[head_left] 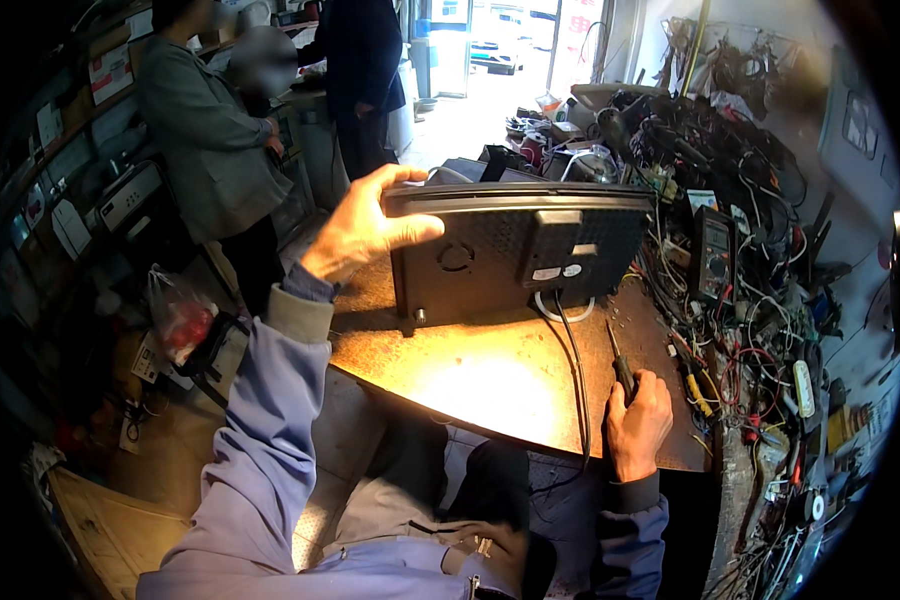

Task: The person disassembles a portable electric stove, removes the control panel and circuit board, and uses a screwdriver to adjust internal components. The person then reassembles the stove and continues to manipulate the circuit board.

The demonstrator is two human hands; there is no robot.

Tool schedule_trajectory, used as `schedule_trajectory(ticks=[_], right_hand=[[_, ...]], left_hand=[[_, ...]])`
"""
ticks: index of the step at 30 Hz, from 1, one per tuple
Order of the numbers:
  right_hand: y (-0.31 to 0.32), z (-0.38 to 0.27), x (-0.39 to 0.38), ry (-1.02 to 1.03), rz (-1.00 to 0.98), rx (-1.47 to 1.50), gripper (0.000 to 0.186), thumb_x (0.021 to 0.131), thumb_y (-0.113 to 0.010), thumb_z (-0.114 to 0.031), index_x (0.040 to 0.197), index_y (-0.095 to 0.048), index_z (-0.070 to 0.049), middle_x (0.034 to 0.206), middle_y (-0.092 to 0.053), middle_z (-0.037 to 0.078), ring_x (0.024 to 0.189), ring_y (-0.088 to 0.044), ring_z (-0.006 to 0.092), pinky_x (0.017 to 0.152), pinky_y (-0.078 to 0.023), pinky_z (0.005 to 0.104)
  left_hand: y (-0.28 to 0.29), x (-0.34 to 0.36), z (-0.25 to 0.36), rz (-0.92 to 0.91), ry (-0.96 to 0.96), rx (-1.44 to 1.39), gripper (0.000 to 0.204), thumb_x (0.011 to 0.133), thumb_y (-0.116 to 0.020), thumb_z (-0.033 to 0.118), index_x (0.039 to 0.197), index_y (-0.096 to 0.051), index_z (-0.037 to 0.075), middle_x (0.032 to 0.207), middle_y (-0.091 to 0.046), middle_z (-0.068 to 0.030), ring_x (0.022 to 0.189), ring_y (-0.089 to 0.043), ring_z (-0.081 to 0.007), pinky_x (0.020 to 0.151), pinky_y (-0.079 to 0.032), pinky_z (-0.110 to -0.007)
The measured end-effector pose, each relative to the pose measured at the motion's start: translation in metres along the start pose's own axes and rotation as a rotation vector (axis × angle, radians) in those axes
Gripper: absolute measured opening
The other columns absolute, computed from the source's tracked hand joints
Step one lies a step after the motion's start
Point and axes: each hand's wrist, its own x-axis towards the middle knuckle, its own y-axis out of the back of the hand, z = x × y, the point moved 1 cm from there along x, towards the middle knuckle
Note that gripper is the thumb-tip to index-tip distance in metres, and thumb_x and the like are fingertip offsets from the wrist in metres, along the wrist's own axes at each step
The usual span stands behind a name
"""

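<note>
A flat black appliance point(490, 240), which looks like an induction cooker, stands on its edge on the brown wooden table point(380, 335). Its underside faces me, with a round fan vent, small feet and pale labels. My left hand point(365, 225) grips its upper left corner, thumb on the underside and fingers over the top edge. From its lower part a dark power cord point(578, 375) runs down over the table's front edge. Resting on the table at the right, my right hand point(640, 425) is closed round the handle of a screwdriver point(622, 368), whose shaft points away from me.
Tangled wires and tools pile up along the right, with a multimeter point(713, 255) and yellow-handled pliers point(698, 392) among them. Bright lamplight falls on the table's middle. Two people point(205, 140) stand at the far left. A plastic bag point(182, 318) hangs at the left.
</note>
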Motion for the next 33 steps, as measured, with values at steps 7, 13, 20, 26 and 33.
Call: schedule_trajectory(ticks=[7, 13, 20, 26, 33], right_hand=[[-0.001, -0.008, 0.000, 0.024, 0.006, -0.011, 0.026, 0.084, -0.074, -0.010, 0.105, -0.062, 0.001, 0.093, -0.062, 0.021, 0.087, -0.061, 0.0419, 0.076, -0.049, 0.0480], [-0.001, -0.006, -0.001, 0.045, 0.008, -0.029, 0.026, 0.084, -0.074, -0.010, 0.105, -0.062, 0.001, 0.093, -0.062, 0.019, 0.088, -0.061, 0.0405, 0.076, -0.049, 0.0476], [-0.003, -0.006, 0.000, 0.024, -0.004, -0.012, 0.027, 0.084, -0.075, -0.013, 0.104, -0.062, 0.000, 0.091, -0.061, 0.018, 0.088, -0.060, 0.0392, 0.075, -0.049, 0.0478], [-0.002, -0.004, -0.002, 0.024, 0.003, 0.001, 0.027, 0.084, -0.074, -0.012, 0.105, -0.062, 0.001, 0.092, -0.061, 0.019, 0.090, -0.060, 0.0399, 0.077, -0.050, 0.0483], [-0.005, -0.002, 0.000, 0.042, 0.025, 0.043, 0.025, 0.081, -0.071, -0.007, 0.104, -0.064, 0.001, 0.092, -0.061, 0.019, 0.089, -0.060, 0.0409, 0.077, -0.049, 0.0490]], left_hand=[[-0.022, -0.019, -0.019, 0.108, -0.029, -0.252, 0.075, 0.073, -0.093, 0.011, 0.136, -0.053, 0.002, 0.117, -0.063, -0.0023, 0.109, -0.059, -0.0106, 0.098, -0.050, -0.028], [-0.023, -0.019, -0.020, 0.072, 0.013, -0.252, 0.054, 0.078, -0.089, 0.008, 0.124, -0.061, 0.002, 0.106, -0.064, 0.0019, 0.097, -0.059, -0.0086, 0.092, -0.051, -0.027], [-0.014, -0.024, -0.028, 0.051, 0.028, -0.254, 0.047, 0.076, -0.089, 0.003, 0.116, -0.064, 0.002, 0.103, -0.069, -0.0005, 0.094, -0.063, -0.0089, 0.088, -0.052, -0.027], [-0.004, -0.032, -0.034, -0.076, -0.268, 0.072, 0.053, 0.071, -0.089, -0.002, 0.118, -0.065, 0.003, 0.113, -0.069, -0.0040, 0.100, -0.065, -0.0127, 0.085, -0.054, -0.026], [-0.001, -0.055, -0.050, -0.012, -0.305, 0.181, 0.045, 0.071, -0.082, -0.004, 0.115, -0.071, 0.003, 0.117, -0.074, -0.0124, 0.112, -0.069, -0.0270, 0.098, -0.053, -0.037]])
